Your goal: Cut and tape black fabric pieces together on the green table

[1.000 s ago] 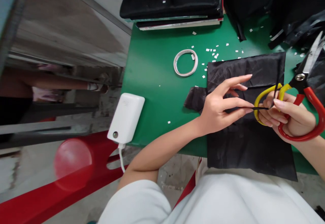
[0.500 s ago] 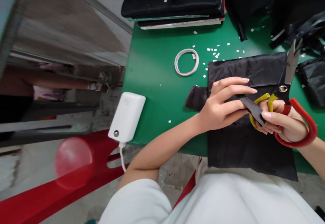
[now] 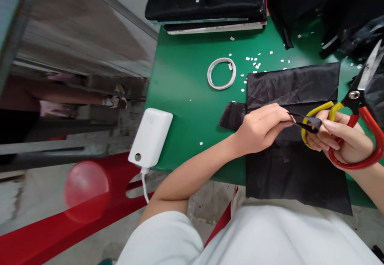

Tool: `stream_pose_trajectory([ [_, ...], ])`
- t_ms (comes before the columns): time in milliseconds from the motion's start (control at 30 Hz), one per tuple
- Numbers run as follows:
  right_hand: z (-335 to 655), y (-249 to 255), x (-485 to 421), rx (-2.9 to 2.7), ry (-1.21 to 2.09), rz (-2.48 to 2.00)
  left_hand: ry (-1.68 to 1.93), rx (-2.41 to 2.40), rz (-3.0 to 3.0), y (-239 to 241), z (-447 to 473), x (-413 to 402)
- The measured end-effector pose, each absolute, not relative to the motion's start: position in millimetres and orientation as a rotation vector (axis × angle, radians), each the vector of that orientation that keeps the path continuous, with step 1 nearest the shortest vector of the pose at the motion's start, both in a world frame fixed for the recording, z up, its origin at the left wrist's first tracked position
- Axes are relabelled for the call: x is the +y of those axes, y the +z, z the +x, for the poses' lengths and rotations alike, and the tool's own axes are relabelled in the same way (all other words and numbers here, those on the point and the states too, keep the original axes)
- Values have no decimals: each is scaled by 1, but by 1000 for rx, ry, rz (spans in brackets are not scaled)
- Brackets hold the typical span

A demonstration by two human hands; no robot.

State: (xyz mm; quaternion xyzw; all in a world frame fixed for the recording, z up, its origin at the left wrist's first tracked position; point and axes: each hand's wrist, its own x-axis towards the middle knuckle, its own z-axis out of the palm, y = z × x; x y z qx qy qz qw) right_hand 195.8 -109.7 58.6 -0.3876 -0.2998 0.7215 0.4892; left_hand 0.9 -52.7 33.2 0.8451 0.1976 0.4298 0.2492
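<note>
A thin black strip (image 3: pixel 313 128) runs between my two hands, bent into a loop at its right end. My left hand (image 3: pixel 262 129) is closed with the fingertips pinching the strip's left end. The thumb and fingers of my right hand (image 3: pixel 345 139) grip the other end. Scissors (image 3: pixel 354 95) with one red and one yellow handle also hang on my right hand, blades slightly apart and pointing up and away. Below both hands a folded black cloth (image 3: pixel 294 173) lies over the table's front edge. A small dark flap (image 3: pixel 231 116) sticks out on its left.
The green table (image 3: pixel 177 71) carries a white tape roll (image 3: pixel 221 87), scattered white scraps and a white power bank (image 3: pixel 151 137) with a cable. Black folded goods (image 3: pixel 204 1) are stacked at the back; more black fabric (image 3: pixel 300 1) lies back right. A red chair (image 3: pixel 99 201) stands at left.
My right hand and the scissors have moved slightly right, and the scissors have tilted right. My left fingers have closed from spread to a pinch; the strip now forms a loop between the hands.
</note>
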Motion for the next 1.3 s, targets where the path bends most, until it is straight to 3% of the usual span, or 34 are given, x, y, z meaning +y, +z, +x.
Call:
stream_pose_trajectory([
  [233,197,53,-107,-774,1650,-1002,1145,1327,2201,22,-43,14],
  [533,196,55,-106,-785,1630,-1093,970,1475,2442,-45,-122,103],
  [733,194,62,-104,-767,1660,-1153,974,1576,2421,-53,-124,116],
  [1033,195,60,-100,-769,1611,-1191,923,1115,2608,7,-72,46],
  [1300,195,61,-97,-759,1553,-1237,169,466,2521,59,-22,-30],
])
